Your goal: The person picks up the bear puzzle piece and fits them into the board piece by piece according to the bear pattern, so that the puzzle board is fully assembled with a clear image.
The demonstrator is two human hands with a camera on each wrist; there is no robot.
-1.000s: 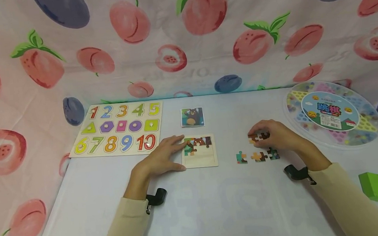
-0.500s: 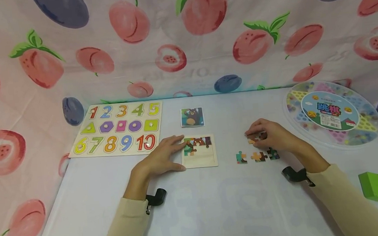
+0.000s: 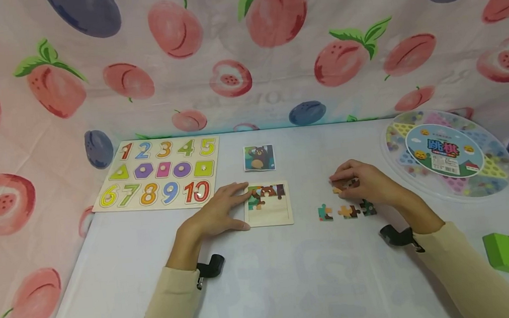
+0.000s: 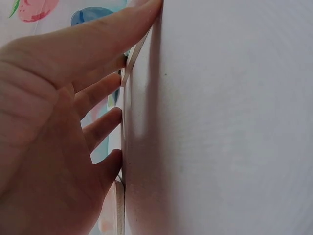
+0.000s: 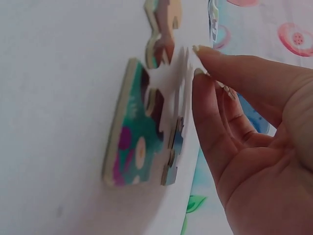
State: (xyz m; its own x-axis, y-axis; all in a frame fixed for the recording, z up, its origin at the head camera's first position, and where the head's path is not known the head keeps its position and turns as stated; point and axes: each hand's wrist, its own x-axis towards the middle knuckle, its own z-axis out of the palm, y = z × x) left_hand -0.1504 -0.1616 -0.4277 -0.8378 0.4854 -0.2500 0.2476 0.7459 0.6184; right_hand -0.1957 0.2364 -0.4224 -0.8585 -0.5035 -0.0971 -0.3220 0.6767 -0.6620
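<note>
My left hand (image 3: pixel 215 210) rests at the left side of a small wooden puzzle tray (image 3: pixel 274 214), fingers and thumb spread along its edge. Several joined pieces with a brown bear fill the tray's top and left; bare wood shows elsewhere. To the right, my right hand (image 3: pixel 372 184) hovers low over puzzle pieces, with thumb and index finger close together. Its fingers partly cover an orange and brown piece (image 3: pixel 337 190). Whether it grips a piece is unclear. In the right wrist view a gap shows between those fingertips, and a teal piece (image 5: pixel 134 142) lies near them.
Puzzle pieces with teal (image 3: pixel 325 213), orange (image 3: pixel 348 212) and dark green (image 3: pixel 368 207) lie in front of the right hand. A bear picture card (image 3: pixel 259 158) lies behind the tray. A number board (image 3: pixel 156 175), a round game box (image 3: pixel 447 152) and a green block (image 3: pixel 502 252) are around.
My right hand has shifted slightly left over the pieces, its fingers drawing closer together and covering more of them. My left hand and the tray have not moved.
</note>
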